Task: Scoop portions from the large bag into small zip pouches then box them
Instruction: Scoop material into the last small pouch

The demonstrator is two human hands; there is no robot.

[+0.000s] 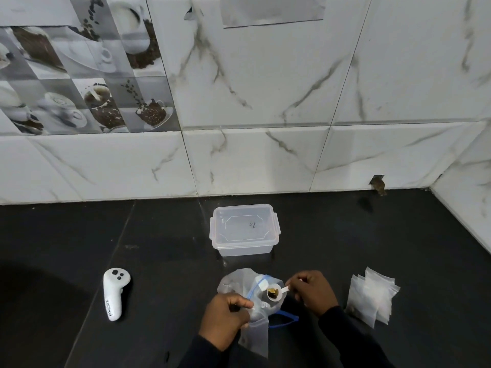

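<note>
Head view: a white controller is lying at left on the dark counter. The left hand is pinching the large bag at its blue zip rim. A lidded clear box is sitting behind, contents indiscernible. The right hand is gripping a white scoop carrying brownish material over the bag's mouth. Small zip pouches are lying stacked at right.

Black counter: lidded clear box, white controller, stack of small pouches, large bag.
</note>
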